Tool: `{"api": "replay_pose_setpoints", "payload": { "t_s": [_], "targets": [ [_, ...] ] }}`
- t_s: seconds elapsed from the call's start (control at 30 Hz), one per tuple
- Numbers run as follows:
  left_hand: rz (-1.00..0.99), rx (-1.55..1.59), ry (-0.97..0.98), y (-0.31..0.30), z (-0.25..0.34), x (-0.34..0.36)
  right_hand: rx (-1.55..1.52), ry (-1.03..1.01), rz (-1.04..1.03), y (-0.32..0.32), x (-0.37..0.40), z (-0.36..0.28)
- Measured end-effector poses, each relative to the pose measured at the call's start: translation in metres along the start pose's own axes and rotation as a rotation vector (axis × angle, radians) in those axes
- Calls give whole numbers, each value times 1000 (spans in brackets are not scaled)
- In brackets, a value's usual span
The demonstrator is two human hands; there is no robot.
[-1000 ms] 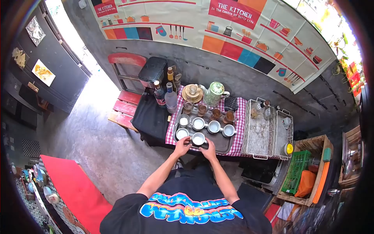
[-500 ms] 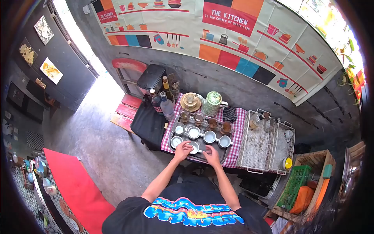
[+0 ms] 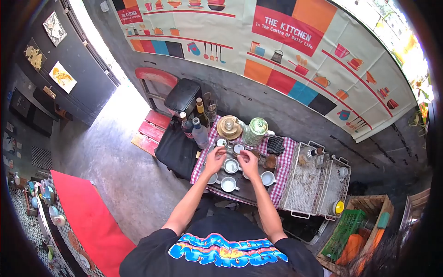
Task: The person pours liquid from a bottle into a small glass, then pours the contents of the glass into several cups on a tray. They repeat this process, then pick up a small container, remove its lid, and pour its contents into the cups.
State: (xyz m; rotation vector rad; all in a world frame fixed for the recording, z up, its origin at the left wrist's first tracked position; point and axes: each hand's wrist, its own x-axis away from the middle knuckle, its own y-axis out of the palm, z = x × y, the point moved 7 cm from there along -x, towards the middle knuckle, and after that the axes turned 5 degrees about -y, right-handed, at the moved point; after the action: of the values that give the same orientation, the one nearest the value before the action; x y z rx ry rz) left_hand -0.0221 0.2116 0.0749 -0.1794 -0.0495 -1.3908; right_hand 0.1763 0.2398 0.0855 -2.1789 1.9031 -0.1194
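Note:
A dark tray [image 3: 251,190] lies on a table with a red-and-white checked cloth [image 3: 278,193] and carries several white cups. My left hand [image 3: 215,159] and my right hand [image 3: 249,162] reach over the tray's middle, one on either side of a white cup [image 3: 230,165]. Each hand curls down over the tray, and what is under the fingers is hidden. Another white cup [image 3: 229,184] stands nearer me, and a third [image 3: 268,177] stands to the right. A glass of brown drink [image 3: 271,161] is just beyond my right hand.
A green glass teapot [image 3: 255,130], a golden lidded dish [image 3: 229,126] and bottles [image 3: 200,133] stand at the table's far side. A wire rack [image 3: 310,181] is to the right, with a green crate [image 3: 345,231] beyond it. A red bench [image 3: 150,130] is on the left.
Both hands have moved from the cup at the tray's near edge forward to the middle of the tray. The view has shifted a little.

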Motion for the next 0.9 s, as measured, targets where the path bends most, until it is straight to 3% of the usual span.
{"api": "replay_pose_setpoints", "payload": {
  "t_s": [0.2, 0.37, 0.57, 0.77, 0.9],
  "targets": [
    [71, -21, 228, 1, 15, -87, 50, 34, 75, 35, -73, 2],
    [107, -182, 249, 1, 6, -128, 219, 89, 105, 53, -104, 18],
    [13, -192, 228, 7, -16, -151, 177, 29, 181, 68, -121, 57],
    [-15, 109, 124, 7, -12, -147, 48, 80, 211, 77, -112, 71],
    [-54, 55, 188, 1, 13, -126, -159, 173, 266, 65, -91, 9]
  ]
}}
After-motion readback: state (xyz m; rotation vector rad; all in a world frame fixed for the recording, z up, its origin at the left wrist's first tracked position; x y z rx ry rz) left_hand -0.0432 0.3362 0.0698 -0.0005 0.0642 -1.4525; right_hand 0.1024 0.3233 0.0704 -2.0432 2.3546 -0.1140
